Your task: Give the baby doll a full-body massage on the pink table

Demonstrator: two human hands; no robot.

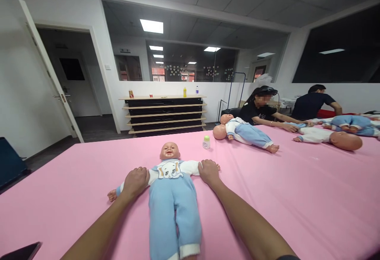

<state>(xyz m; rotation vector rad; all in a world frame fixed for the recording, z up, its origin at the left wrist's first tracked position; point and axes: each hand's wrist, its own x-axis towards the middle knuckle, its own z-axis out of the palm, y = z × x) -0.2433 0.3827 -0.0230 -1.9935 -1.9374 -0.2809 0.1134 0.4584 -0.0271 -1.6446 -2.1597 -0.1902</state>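
A baby doll (174, 196) lies on its back on the pink-covered table, head away from me. It wears blue overalls with an elephant face on the chest and white sleeves. My left hand (137, 181) is closed around the doll's sleeved arm on the left, and the doll's small hand sticks out beyond it. Around the other sleeved arm, my right hand (209, 171) is closed too, with tiny doll fingers showing past it. Both doll arms are stretched out sideways. My fingertips are partly hidden behind the sleeves.
A small green-capped bottle (206, 142) stands beyond the doll. More dolls (247, 132) lie to the right, where a co-worker (258, 107) handles another doll (332, 137). A second person (313, 103) sits farther off. A dark phone-like object (23, 252) rests at the near-left edge.
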